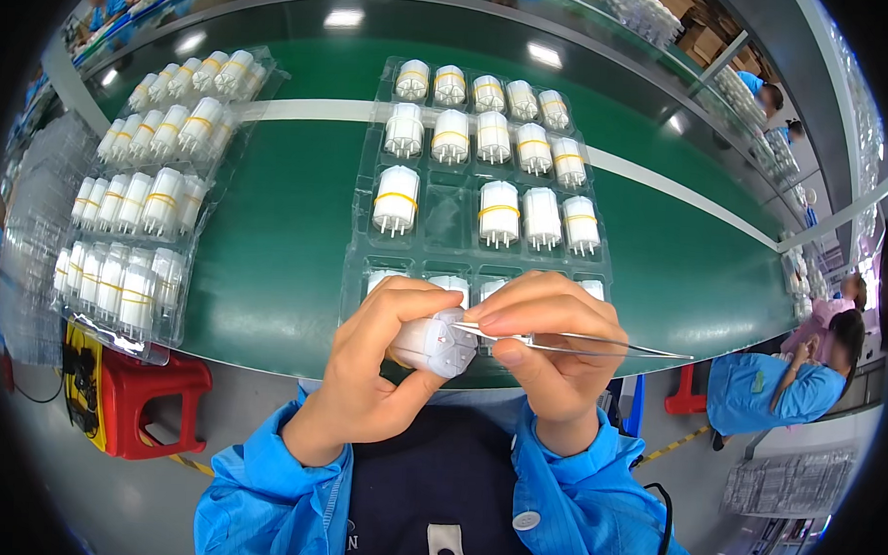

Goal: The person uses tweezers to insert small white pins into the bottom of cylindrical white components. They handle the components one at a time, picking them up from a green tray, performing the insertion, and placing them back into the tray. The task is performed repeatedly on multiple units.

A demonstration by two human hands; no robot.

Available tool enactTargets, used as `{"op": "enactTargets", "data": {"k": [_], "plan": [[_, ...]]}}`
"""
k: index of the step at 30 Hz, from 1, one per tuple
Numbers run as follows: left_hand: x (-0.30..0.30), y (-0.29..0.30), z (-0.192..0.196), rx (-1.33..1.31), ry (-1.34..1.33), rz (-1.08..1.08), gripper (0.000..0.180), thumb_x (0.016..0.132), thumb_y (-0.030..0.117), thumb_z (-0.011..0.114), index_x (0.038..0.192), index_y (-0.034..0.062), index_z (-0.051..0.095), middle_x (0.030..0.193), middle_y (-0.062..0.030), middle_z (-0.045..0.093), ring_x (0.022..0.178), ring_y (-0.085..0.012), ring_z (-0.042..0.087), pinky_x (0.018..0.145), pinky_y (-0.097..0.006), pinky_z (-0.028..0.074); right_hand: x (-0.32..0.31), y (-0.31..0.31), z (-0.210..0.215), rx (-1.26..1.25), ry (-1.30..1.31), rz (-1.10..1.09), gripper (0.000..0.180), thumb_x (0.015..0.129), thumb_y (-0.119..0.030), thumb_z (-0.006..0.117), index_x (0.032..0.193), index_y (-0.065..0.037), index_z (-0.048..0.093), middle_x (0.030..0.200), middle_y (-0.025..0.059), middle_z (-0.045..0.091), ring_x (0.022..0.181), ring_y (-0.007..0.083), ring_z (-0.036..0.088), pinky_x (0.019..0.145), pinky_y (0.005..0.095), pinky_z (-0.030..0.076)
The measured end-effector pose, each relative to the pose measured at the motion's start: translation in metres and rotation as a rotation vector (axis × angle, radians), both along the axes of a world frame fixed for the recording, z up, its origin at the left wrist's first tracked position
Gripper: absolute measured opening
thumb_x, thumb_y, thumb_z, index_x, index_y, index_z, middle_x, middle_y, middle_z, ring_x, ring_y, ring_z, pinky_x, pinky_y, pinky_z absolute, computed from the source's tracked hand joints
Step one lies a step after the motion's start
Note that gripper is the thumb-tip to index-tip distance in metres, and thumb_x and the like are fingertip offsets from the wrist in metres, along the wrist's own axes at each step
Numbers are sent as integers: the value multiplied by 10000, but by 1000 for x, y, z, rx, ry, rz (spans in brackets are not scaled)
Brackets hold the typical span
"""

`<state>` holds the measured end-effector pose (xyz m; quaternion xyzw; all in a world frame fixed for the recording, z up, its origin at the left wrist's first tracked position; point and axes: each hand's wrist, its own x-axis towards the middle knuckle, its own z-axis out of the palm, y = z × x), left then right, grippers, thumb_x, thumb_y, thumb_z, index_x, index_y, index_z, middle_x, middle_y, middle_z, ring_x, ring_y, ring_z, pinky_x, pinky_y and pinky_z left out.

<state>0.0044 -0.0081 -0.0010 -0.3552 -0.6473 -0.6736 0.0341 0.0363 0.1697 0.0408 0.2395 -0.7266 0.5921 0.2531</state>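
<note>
My left hand (377, 368) is closed around a white cylindrical part (424, 345), its end face turned to the right. In my right hand (557, 345) is a pair of metal tweezers (618, 344), pinched between thumb and fingers. The tweezer tips meet the end face of the white part; whether they grip anything there is too small to tell. Just beyond my hands lies a clear plastic tray (448, 204) with rows of similar white cylinders (498, 213), most with a yellow band and metal pins. One pocket in its third row holds no cylinder.
Left of it stands another clear tray (196, 244) of banded white cylinders, beside stacked clear trays (40, 224). Both filled trays rest on a green bench (689, 257) with a white stripe. Below the bench is a red stool (156, 400). A person in blue (773, 387) sits at the right.
</note>
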Motion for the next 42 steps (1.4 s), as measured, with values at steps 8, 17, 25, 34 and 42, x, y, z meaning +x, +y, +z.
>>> {"op": "enactTargets", "data": {"k": [8,17,25,34,42], "plan": [[-1,-1,1,-20,20,7,504,675,-71,686,1161,-7,573,1062,-176,626,963,-313,615,829,-373,492,0,0,-1,-19,-11,0,138,761,41,704,898,25,706,873,152,705,766,241,684,674,307,547],[-2,-1,-1,-71,161,90,550,617,-97,654,1158,-20,583,1031,-184,617,915,-340,595,800,-389,478,-1,-2,0,80,-9,-42,113,770,34,690,881,11,699,843,144,696,737,233,674,646,294,531],[-6,-4,9,-190,168,54,553,714,6,727,1231,-41,537,1102,-198,596,1003,-370,564,876,-409,456,-4,1,5,131,-110,-76,122,770,4,705,890,-16,711,835,129,694,744,229,671,654,302,523],[-6,-5,16,-112,96,6,541,818,11,674,1301,-57,440,1298,-264,514,1200,-350,527,1001,-405,426,6,-4,4,-78,-38,-127,201,756,0,719,955,18,699,904,174,701,840,277,686,747,346,549],[-2,20,-4,170,58,102,556,783,-99,659,1253,-17,373,1238,-261,560,1098,-333,604,936,-385,485,11,-4,5,-30,-3,-139,216,744,-5,741,957,22,712,916,151,703,847,262,668,718,333,540]]}}
